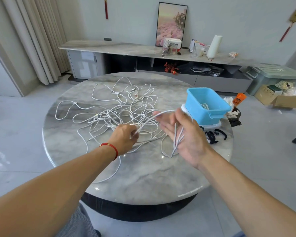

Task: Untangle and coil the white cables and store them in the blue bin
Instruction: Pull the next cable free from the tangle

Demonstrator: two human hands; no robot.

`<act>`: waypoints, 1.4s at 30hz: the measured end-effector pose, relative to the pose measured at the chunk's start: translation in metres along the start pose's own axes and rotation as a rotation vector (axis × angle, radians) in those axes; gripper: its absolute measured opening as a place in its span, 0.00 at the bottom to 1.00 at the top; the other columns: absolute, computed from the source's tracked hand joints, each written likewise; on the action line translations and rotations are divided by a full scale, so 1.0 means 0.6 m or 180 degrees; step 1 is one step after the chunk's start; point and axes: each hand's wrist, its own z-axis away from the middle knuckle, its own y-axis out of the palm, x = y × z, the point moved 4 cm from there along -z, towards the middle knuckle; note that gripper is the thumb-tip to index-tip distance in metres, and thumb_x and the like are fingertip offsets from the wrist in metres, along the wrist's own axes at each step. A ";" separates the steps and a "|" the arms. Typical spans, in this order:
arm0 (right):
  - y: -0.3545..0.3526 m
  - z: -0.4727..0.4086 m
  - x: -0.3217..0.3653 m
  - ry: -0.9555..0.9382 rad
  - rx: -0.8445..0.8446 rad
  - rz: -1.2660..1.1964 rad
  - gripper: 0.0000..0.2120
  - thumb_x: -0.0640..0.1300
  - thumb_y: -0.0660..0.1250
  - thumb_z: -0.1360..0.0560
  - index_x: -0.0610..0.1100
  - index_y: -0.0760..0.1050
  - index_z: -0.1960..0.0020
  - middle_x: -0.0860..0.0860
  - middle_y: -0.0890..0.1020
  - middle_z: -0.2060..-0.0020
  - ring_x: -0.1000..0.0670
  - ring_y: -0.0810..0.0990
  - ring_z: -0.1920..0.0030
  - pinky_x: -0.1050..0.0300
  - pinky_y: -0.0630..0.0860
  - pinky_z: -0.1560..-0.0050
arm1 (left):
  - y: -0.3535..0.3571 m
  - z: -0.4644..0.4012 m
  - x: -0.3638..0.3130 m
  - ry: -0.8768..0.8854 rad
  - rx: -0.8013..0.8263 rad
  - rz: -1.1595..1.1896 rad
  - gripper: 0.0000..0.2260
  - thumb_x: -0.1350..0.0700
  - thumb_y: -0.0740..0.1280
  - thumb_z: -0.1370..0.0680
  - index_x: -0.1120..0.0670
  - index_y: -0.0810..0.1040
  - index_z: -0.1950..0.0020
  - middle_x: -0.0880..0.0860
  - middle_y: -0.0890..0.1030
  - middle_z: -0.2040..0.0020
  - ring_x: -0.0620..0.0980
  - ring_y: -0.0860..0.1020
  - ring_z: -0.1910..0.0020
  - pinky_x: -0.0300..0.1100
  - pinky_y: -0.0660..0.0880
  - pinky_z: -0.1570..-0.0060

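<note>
Head view showed the left hand (pixel 125 136) pinching a white cable (pixel 162 114) that ran up to the right hand (pixel 183 134), whose straight, spread fingers carried several loops. Beyond lay the thin white cables (pixel 120 108) tangled on the marble table (pixel 143 177), the blue bin (pixel 208 104) just right.

A round grey marble table (pixel 140 171) stood before me. A loose tangle of white cables (pixel 120 110) sprawled across its middle and far left. At the right edge sat the blue bin (pixel 208 104) on a white base (pixel 212 125), and just in front of that lay some small black clips (pixel 214 135).
</note>
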 end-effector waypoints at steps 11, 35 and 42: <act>-0.012 0.013 -0.050 0.1195 -0.0394 0.3207 0.24 0.63 0.74 0.28 0.50 0.72 0.41 0.54 0.79 0.52 0.52 0.78 0.58 0.59 0.69 0.62 | -0.006 0.000 -0.007 0.0460 -0.0326 0.0026 0.04 0.54 0.75 0.26 0.53 0.83 0.56 0.48 0.82 0.60 0.51 0.73 0.55 0.44 0.70 0.55; -0.012 0.047 0.057 -0.0001 0.0289 -0.0081 0.13 0.29 0.63 0.31 0.41 0.76 0.72 0.43 0.79 0.65 0.40 0.82 0.55 0.42 0.82 0.42 | 0.081 0.000 -0.075 0.1155 0.0923 -0.0093 0.25 0.55 0.70 0.26 0.48 0.73 0.28 0.54 0.78 0.36 0.55 0.75 0.43 0.47 0.69 0.40; -0.088 0.045 0.022 0.0901 -0.1300 0.1691 0.13 0.42 0.67 0.23 0.47 0.66 0.63 0.47 0.67 0.72 0.51 0.59 0.78 0.62 0.60 0.76 | 0.055 -0.001 -0.125 0.1337 0.0255 0.0089 0.06 0.56 0.69 0.21 0.58 0.79 0.53 0.55 0.80 0.58 0.57 0.77 0.58 0.47 0.71 0.58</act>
